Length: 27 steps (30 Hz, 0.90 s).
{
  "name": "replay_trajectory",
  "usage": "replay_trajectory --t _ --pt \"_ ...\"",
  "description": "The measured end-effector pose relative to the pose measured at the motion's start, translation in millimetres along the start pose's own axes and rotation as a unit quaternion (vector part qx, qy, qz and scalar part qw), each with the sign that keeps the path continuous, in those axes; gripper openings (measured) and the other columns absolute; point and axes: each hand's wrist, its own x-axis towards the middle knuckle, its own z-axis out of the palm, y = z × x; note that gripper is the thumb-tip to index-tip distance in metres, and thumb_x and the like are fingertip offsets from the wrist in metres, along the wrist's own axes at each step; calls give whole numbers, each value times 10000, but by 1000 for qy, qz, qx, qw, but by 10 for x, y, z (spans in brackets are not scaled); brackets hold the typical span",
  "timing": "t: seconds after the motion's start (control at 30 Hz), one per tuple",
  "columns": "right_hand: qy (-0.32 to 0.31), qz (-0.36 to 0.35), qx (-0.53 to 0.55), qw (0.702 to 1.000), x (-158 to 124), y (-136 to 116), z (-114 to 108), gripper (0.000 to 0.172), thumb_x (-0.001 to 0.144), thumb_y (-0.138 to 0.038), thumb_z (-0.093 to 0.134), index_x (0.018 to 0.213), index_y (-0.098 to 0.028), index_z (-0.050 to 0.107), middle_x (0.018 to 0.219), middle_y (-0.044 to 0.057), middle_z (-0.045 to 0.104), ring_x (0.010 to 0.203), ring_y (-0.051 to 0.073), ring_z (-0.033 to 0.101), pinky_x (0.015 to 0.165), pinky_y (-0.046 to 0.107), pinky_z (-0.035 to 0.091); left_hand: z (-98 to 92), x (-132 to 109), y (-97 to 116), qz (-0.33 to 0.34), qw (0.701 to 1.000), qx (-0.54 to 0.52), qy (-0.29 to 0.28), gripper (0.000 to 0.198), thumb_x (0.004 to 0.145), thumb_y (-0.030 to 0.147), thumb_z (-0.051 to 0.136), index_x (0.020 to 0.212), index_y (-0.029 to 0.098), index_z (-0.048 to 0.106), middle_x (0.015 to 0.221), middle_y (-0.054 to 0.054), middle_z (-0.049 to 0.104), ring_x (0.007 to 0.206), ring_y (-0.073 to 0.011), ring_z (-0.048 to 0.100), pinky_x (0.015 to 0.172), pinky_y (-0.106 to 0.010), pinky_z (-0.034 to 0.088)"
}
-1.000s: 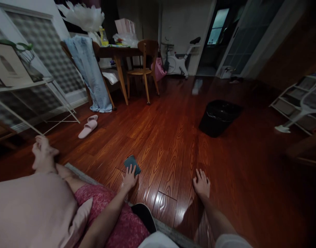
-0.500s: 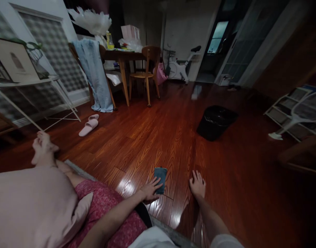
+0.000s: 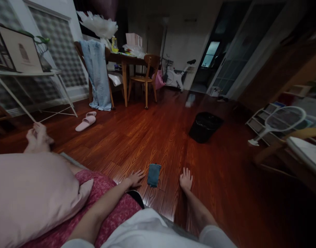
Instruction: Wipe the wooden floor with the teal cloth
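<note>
Teal cloth (image 3: pixel 154 175) lay on the wooden floor (image 3: pixel 137 137) between the two hands, touching neither. The left hand (image 3: pixel 136 178) was just beside it, palm down, fingers spread, its grip released. The right hand (image 3: pixel 186 179), farther from it on the other side, was likewise loose, its fingers fanned. Beyond them stood a black bin (image 3: pixel 204 127), with pink slippers (image 3: pixel 85 122) well to its left and a white racket (image 3: pixel 284 119) to its right.

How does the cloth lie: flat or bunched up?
Flat: the cloth lies as a rough rectangle on the floor, between the left hand and right hand. Whether folded, I cannot tell.
</note>
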Motion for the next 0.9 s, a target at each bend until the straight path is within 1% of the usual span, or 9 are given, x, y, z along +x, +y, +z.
replay_trajectory --t 0.1,0.2,0.27,0.33,0.4,0.43,0.53,0.7,0.9 --pt "10 50 68 996 -46 -162 17 658 902 -254 188 1517 -107 372 1562 200 375 1476 292 259 1148 605 206 10 -15 43 -9 1000 -1 3 833 840 391 659 1569 329 260 1654 -90 129 1508 -357 114 1130 -690 133" --pt "5 56 88 995 -188 -392 70 652 899 -315 259 1492 -90 409 1537 250 389 1458 355 289 1105 673 242 10 -41 51 -14 1000 -3 9 837 811 370 672 1559 316 302 1649 -94 155 1501 -367 140 1140 -666 154" --pt "-11 2 96 995 -389 -602 115 632 898 -311 310 1475 -84 436 1544 233 389 1466 339 288 1126 616 276 7 -65 38 -16 1000 -4 11 829 798 370 674 1550 306 330 1645 -96 172 1497 -375 154 1146 -652 168" --pt "-31 -130 111 985 -657 -847 160 615 904 -272 342 1492 -105 415 1586 177 343 1492 286 248 1163 519 288 3 -91 22 -17 1000 -2 9 824 793 379 672 1545 293 346 1643 -100 181 1495 -380 160 1149 -642 182" --pt "-46 -256 115 959 -924 -1089 195 617 894 -231 388 1510 -183 398 1613 103 315 1505 243 221 1182 475 279 -5 -114 12 -19 1000 2 5 824 794 390 667 1545 276 348 1642 -108 181 1495 -381 156 1150 -636 188" --pt "-55 -299 113 946 -1032 -1194 206 626 883 -212 411 1509 -214 401 1620 78 306 1508 230 215 1189 466 271 -11 -126 10 -20 1000 5 3 824 796 390 665 1546 268 346 1642 -112 179 1496 -380 152 1152 -635 188" --pt "-85 -341 98 931 -1188 -1397 208 643 867 -203 454 1506 -247 407 1624 60 296 1505 219 225 1200 460 245 -36 -158 14 -23 1000 17 -4 813 810 368 653 1551 263 335 1642 -113 176 1496 -374 153 1156 -628 187" --pt "-125 -310 62 941 -1061 -1382 133 618 904 -295 457 1517 -247 386 1622 66 290 1502 217 236 1197 462 233 -60 -178 10 -22 999 31 -14 815 815 336 659 1556 262 326 1643 -107 164 1497 -365 150 1167 -598 196" --pt "-158 -272 37 949 -985 -1016 -10 669 893 -404 473 1528 -224 366 1626 83 271 1508 237 215 1189 478 227 -35 -156 -34 -19 1000 20 -9 801 833 350 654 1558 280 321 1641 -107 168 1493 -374 146 1164 -606 197"
